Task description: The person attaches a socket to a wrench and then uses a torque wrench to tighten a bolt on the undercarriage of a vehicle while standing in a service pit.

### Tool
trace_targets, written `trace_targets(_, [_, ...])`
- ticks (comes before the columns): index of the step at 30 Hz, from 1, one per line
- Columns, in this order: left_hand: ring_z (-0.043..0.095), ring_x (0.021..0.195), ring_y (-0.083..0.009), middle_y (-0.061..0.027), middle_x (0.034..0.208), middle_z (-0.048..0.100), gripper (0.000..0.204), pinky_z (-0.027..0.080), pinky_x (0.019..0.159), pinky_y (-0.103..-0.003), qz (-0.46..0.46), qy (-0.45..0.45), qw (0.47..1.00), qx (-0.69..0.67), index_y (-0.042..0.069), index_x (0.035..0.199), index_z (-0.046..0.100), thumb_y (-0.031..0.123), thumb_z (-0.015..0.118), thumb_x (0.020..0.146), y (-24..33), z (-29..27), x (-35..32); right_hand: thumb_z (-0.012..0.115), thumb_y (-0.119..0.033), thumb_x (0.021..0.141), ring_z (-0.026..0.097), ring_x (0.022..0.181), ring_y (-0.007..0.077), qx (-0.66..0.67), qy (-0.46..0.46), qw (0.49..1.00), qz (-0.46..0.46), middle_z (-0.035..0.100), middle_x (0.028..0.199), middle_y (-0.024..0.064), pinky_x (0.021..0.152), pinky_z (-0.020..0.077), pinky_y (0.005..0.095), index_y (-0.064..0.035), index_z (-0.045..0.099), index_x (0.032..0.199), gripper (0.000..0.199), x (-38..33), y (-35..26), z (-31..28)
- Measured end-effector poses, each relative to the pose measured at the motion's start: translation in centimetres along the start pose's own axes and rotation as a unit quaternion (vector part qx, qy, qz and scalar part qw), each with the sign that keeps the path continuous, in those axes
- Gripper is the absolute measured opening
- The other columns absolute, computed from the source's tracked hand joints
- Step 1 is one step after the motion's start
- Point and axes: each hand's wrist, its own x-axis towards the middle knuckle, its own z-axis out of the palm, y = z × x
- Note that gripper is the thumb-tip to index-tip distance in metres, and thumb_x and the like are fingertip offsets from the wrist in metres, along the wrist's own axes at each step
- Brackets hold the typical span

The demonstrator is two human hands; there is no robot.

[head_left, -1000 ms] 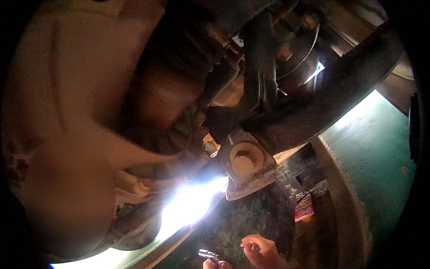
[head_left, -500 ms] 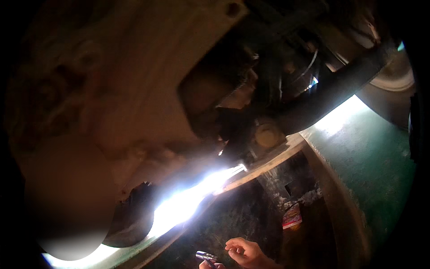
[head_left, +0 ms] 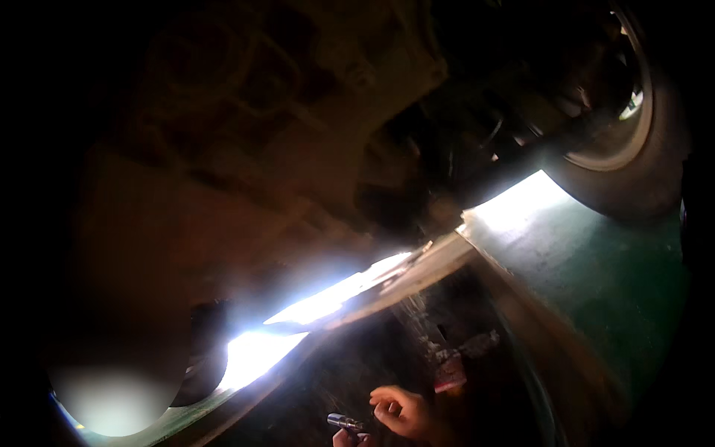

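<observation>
At the bottom edge my left hand is closed round a shiny metal tool with a cylindrical head. Only its fingertips and thumb show, and the lower part of the tool is hidden. Just to its right, my right hand is raised with loosely bent fingers, thumb apart from them, and nothing visible between them. The two hands do not touch. Above them hangs the dark underside of a vehicle, its parts hard to make out in the gloom.
A wheel stands at upper right, on green floor. The pale edge of a pit runs diagonally below the vehicle. A small red-and-white packet lies by the dark pit wall. Bright light glares at left, near a dark round shape.
My view has shifted, so more of the wheel shows at upper right and the vehicle's underside looks darker. My right hand's fingers are a little more bent. The tool stays in my left hand.
</observation>
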Motion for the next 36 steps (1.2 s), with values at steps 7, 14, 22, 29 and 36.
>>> trace_targets(7, [0.034, 0.049, -0.0155, 0.0021, 0.055, 0.038, 0.055, 0.023, 0.046, -0.032, -0.027, 0.003, 0.999, 0.044, 0.018, 0.061, 0.038, 0.066, 0.033, 0.088, -1.7, 0.3, -0.7, 0.069, -0.004, 0.089, 0.067, 0.08, 0.0084, -0.038, 0.045, 0.997, 0.043, 0.072, 0.102, 0.0044, 0.069, 0.0509, 0.025, -0.0029, 0.062, 0.121, 0.033, -2.5, 0.1, -1.6])
trace_targets(14, [0.033, 0.052, -0.0149, 0.0031, 0.057, 0.038, 0.055, 0.022, 0.049, -0.032, -0.108, -0.012, 0.982, 0.155, 0.018, 0.06, 0.033, 0.068, 0.032, 0.083, -3.2, 2.3, -1.5, 0.069, -0.007, 0.09, 0.066, 0.086, 0.0092, -0.046, 0.04, 0.983, 0.175, 0.072, 0.104, 0.0048, 0.075, 0.0529, 0.0273, -0.0047, 0.062, 0.123, 0.033, -6.5, 0.8, -1.0])
trace_targets(22, [0.058, 0.083, -0.0191, -0.0032, 0.092, 0.062, 0.055, 0.044, 0.071, -0.03, -0.102, 0.04, 0.991, 0.07, 0.009, 0.099, 0.061, 0.057, 0.035, 0.099, -7.3, -3.7, 3.9, 0.073, -0.014, 0.087, 0.068, 0.09, 0.0201, -0.096, 0.0, 0.957, 0.276, 0.07, 0.108, 0.0103, 0.079, 0.0557, 0.0338, -0.0042, 0.058, 0.128, 0.045, -9.0, 4.1, 0.7])
trace_targets(29, [0.054, 0.105, -0.0198, -0.0062, 0.117, 0.055, 0.064, 0.043, 0.088, -0.031, -0.184, -0.02, 0.981, 0.059, 0.009, 0.123, 0.048, 0.065, 0.035, 0.097, -6.1, -6.6, 2.0, 0.071, -0.014, 0.082, 0.064, 0.096, 0.0326, -0.131, 0.001, 0.957, 0.259, 0.066, 0.106, 0.0165, 0.084, 0.0508, 0.045, -0.0018, 0.055, 0.127, 0.049, -10.3, 5.0, 4.5])
trace_targets(36, [0.056, 0.118, -0.0206, -0.0091, 0.13, 0.057, 0.064, 0.047, 0.097, -0.034, -0.301, -0.161, 0.936, 0.082, 0.007, 0.133, 0.051, 0.062, 0.045, 0.1, -3.4, -10.8, 4.8, 0.073, -0.011, 0.081, 0.06, 0.104, 0.0335, -0.166, 0.043, 0.928, 0.331, 0.061, 0.115, 0.0147, 0.09, 0.0506, 0.0421, -0.002, 0.054, 0.129, 0.053, -12.0, 7.5, 7.7])
